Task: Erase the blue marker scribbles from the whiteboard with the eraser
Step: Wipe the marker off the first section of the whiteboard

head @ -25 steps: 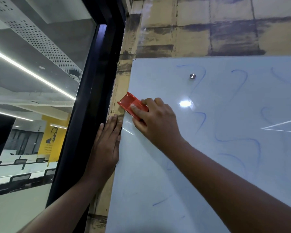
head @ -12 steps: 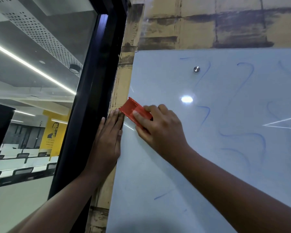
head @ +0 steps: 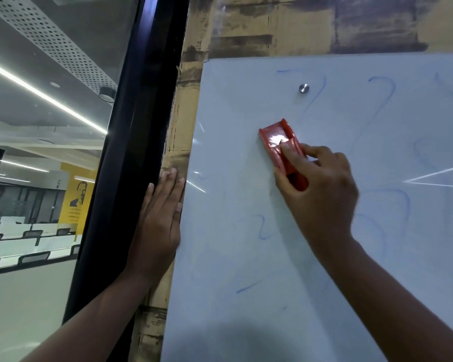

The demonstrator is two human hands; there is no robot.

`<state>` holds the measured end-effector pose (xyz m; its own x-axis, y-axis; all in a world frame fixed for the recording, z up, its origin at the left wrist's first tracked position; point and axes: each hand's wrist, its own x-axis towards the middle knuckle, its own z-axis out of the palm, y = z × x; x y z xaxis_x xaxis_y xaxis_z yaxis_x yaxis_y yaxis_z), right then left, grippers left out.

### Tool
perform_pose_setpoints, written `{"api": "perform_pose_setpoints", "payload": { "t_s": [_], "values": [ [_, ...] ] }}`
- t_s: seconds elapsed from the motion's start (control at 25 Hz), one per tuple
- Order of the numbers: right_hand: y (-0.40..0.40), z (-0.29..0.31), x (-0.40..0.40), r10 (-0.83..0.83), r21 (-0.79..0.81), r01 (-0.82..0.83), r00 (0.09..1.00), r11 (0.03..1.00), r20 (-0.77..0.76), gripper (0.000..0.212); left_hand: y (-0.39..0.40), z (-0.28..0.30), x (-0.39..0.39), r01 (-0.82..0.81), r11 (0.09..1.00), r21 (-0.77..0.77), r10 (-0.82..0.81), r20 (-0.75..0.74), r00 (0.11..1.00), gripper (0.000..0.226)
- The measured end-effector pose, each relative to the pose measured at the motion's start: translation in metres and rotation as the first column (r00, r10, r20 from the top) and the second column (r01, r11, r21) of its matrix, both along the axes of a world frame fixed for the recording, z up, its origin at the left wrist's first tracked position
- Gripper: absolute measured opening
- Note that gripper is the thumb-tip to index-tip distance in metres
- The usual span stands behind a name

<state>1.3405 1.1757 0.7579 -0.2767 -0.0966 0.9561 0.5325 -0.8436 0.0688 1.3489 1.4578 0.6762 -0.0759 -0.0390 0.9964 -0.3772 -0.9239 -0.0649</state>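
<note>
Glass whiteboard (head: 246,178) on a patchy tan wall (head: 298,27), with a black window frame (head: 131,152) running down the left side and an open office visible through the pane beyond it.

So what changed: a second before, the red eraser (head: 281,150) was right at the board's left edge, nearly touching the other hand. By this moment it had slid rightward and a bit up, well into the board, sitting just below the silver mounting stud (head: 304,88). The strip along the left edge it came from looked mostly clean, only faint smears and a couple of short blue ticks lower down (one small squiggle (head: 262,227) survived below the eraser). My read is the person had finished the edge and was heading into the main mass of blue scribbles (head: 382,100) on the right, which were almost all untouched, so plenty of the job was left.

The right hand (head: 322,194) gripped the eraser, fingers curled over its lower end, thumb along the side. Its long axis ran diagonally, free end pointing up and to the left, flat against the board.

The left hand (head: 158,218) was flat, fingers straight and together, pressed on the wall strip between frame and board.
</note>
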Motion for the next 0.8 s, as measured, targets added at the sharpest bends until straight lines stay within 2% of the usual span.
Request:
{"api": "perform_pose_setpoints", "payload": {
  "t_s": [0.2, 0.4, 0.48, 0.6, 0.68, 0.76, 0.8],
  "values": [
    [0.063, -0.035, -0.004, -0.021, -0.358, 0.036, 0.999, 0.933, 0.045, 0.036, 0.001, -0.007, -0.002, -0.013, 1.0, 0.007, 0.013, -0.038, 0.999, 0.052],
    [0.057, -0.051, -0.008, -0.025, -0.494, 0.035, 0.999, 0.869, 0.028, 0.04, 0.001, -0.023, -0.004, -0.031, 0.999, 0.013, 0.031, -0.042, 0.999, 0.054],
    [0.043, -0.037, -0.01, -0.027, -0.436, 0.033, 0.999, 0.899, 0.019, 0.036, 0.001, -0.022, -0.005, -0.024, 1.0, 0.008, 0.024, -0.032, 0.999, 0.053],
    [0.014, -0.016, -0.012, -0.054, -0.203, 0.048, 0.998, 0.978, -0.027, 0.039, -0.001, -0.024, -0.005, -0.002, 1.0, -0.003, 0.002, -0.014, 1.0, 0.051],
    [0.003, -0.017, -0.012, -0.052, -0.065, 0.046, 0.994, 0.997, -0.095, 0.042, -0.001, -0.031, -0.005, 0.011, 1.0, -0.001, -0.011, -0.004, 1.0, 0.051],
    [0.012, -0.028, -0.013, -0.026, -0.024, 0.024, 0.994, 0.999, -0.108, 0.045, -0.002, -0.035, -0.005, 0.027, 1.0, 0.002, -0.027, 0.007, 1.0, 0.05],
    [0.022, -0.036, -0.014, -0.01, -0.061, 0.004, 0.995, 0.998, -0.096, 0.046, -0.001, -0.035, -0.005, 0.031, 1.0, 0.001, -0.031, 0.012, 0.999, 0.05]
  ]
}}
